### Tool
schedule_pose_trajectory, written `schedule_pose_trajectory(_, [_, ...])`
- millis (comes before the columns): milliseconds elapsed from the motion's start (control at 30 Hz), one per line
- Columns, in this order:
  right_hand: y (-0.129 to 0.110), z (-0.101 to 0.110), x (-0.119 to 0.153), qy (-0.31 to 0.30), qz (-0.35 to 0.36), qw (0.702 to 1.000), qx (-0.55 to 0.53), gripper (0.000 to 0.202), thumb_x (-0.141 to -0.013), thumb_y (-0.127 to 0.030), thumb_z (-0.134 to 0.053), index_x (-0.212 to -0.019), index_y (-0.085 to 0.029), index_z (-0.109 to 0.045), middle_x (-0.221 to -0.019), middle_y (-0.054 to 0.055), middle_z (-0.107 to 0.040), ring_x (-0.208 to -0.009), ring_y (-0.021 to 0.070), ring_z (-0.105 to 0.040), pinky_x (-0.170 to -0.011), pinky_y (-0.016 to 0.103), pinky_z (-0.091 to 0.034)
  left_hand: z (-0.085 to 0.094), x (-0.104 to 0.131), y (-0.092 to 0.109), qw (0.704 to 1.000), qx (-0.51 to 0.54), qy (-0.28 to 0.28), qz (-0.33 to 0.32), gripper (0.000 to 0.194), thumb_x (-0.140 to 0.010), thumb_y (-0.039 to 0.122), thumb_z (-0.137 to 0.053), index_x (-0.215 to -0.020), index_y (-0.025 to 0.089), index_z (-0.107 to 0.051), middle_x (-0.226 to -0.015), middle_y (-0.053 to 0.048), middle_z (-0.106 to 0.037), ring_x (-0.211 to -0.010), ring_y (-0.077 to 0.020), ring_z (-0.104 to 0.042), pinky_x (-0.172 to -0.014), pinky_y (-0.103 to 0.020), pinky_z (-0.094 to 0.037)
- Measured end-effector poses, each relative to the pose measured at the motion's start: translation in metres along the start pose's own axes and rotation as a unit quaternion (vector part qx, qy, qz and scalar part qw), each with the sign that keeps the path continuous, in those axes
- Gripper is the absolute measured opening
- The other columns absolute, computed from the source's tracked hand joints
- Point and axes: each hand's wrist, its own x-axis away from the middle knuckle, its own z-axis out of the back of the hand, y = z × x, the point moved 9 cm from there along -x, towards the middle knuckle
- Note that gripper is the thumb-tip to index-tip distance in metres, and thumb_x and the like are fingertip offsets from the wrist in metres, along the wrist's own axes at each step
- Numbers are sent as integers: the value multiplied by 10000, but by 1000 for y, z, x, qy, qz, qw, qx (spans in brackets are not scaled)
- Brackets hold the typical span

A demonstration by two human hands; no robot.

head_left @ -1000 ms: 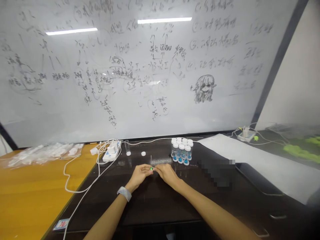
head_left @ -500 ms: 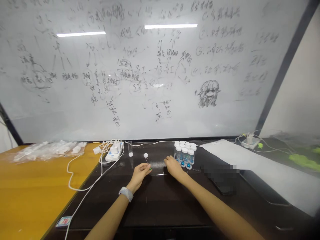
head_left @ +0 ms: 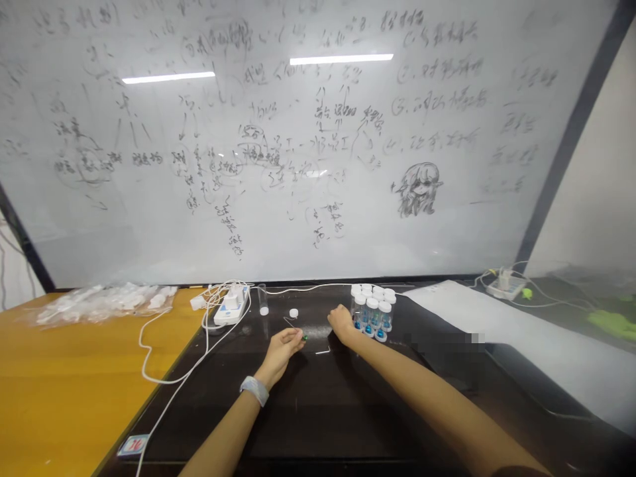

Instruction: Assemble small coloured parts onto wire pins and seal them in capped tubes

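Observation:
Between the fingertips of my left hand (head_left: 279, 355) is a small green bead-like piece (head_left: 305, 338) with a thin wire or string (head_left: 290, 322) running up from it. Just beyond stands a white cap (head_left: 293, 313) on the dark table. Farther back and left, an upright clear tube (head_left: 263, 299) has a white end at its bottom. My right hand (head_left: 342, 323) is closed above the tabletop, fingers curled and mostly hidden, so what it holds cannot be made out. Close to its right side stands a cluster of white-capped clear vials (head_left: 372, 315) with blue pieces inside.
A white power strip (head_left: 232, 305) with tangled cables lies at the back left, beside plastic bags of white parts (head_left: 106, 301) on the yellow table (head_left: 74, 377). Dark flat devices (head_left: 536, 381) and a white sheet (head_left: 477, 308) are on the right. A whiteboard (head_left: 298, 252) rises behind.
The view has shifted slightly. The wire at my left hand has tipped to the left, and my right hand's fingers look more curled. The vials and tube stay in place.

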Motion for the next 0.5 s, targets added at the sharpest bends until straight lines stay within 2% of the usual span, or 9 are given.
schedule_pose_trajectory(67, [1,3,3,9,-3,998,-55,168,-828,-73,-562,-827,-71,-730,-945,262,-698,-1029,336,-627,-868,451,-431,3,-2,-3,1000,9,0,7,273,-688,292,-822,-872,118,-720,-828,-83,-706,-758,-141,-663,-766,-251,-528])
schedule_pose_trajectory(167, [4,7,10,25,-5,987,-162,159,-764,-56,-610,-869,-82,-726,-1031,251,-685,-1074,317,-615,-901,398,-440,5,-5,-5,998,53,1,16,228,-704,211,-812,-893,124,-721,-851,-86,-716,-778,-133,-668,-804,-243,-522])
schedule_pose_trajectory(267, [0,5,21,19,7,961,-277,203,-800,-98,-573,-935,-151,-715,-924,125,-733,-892,215,-684,-778,281,-503,6,-7,-6,994,106,1,22,210,-734,115,-774,-937,120,-718,-873,-94,-724,-819,-136,-679,-860,-247,-520])
schedule_pose_trajectory(333, [-7,2,30,11,17,924,-382,210,-857,-150,-528,-991,-158,-689,-846,79,-738,-731,161,-689,-653,236,-519,6,-8,-6,991,130,2,28,177,-756,64,-739,-925,110,-716,-881,-101,-727,-825,-140,-687,-866,-247,-528])
schedule_pose_trajectory(367, [-11,0,35,8,20,889,-458,199,-871,-183,-532,-1010,-147,-670,-837,78,-735,-683,146,-681,-612,228,-519,6,-9,-7,990,138,4,32,163,-760,42,-726,-909,108,-714,-884,-104,-729,-825,-142,-692,-864,-246,-533])
schedule_pose_trajectory(400, [-14,-2,40,2,18,815,-579,185,-855,-214,-581,-1002,-131,-658,-838,91,-730,-663,143,-676,-596,229,-520,6,-9,-8,989,145,8,36,158,-762,22,-715,-895,107,-711,-886,-104,-731,-822,-144,-696,-861,-246,-539])
schedule_pose_trajectory(433, [-18,-5,45,-3,13,729,-684,199,-819,-250,-650,-978,-130,-648,-839,95,-725,-663,143,-675,-602,234,-526,6,-9,-8,988,151,11,40,161,-762,5,-706,-886,108,-707,-888,-104,-732,-819,-146,-701,-862,-248,-543])
schedule_pose_trajectory(467, [-22,-7,49,-6,5,644,-765,244,-768,-280,-718,-946,-133,-640,-835,95,-721,-670,145,-676,-616,241,-533,6,-9,-9,987,156,14,43,167,-763,-10,-698,-881,109,-703,-887,-103,-733,-815,-148,-705,-864,-250,-547])
schedule_pose_trajectory(500, [-26,-9,53,-4,-3,576,-817,299,-716,-304,-774,-920,-137,-633,-825,89,-716,-679,148,-677,-631,248,-537,5,-8,-9,986,161,16,48,171,-765,-22,-690,-876,109,-698,-883,-102,-734,-811,-149,-709,-867,-252,-550])
